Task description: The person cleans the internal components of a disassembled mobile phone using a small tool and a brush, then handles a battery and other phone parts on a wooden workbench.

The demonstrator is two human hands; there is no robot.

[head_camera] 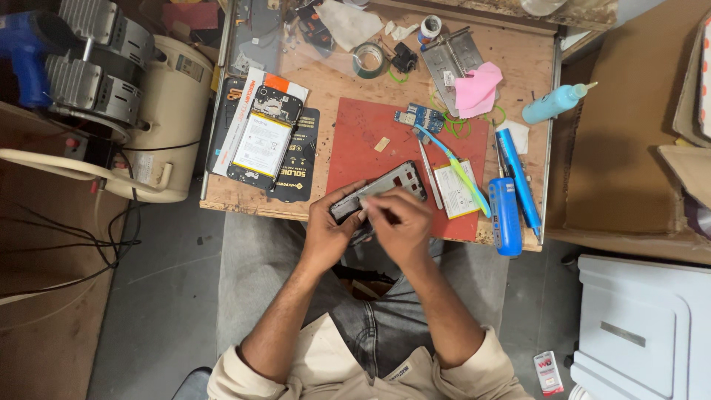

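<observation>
Both hands are gripping our phone frame [381,189]: left hand [326,233] closed around its lower-left end, right hand [400,222] pinching its near edge, frame slanting up-right over the desk [333,81].

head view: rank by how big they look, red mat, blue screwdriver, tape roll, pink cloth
1. red mat
2. blue screwdriver
3. pink cloth
4. tape roll
Cloth and roll look close in size, so that order is unsure.

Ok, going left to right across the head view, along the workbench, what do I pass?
Opened phone with battery → left hand → phone frame → right hand → loose battery → blue screwdriver → turquoise bottle.
</observation>
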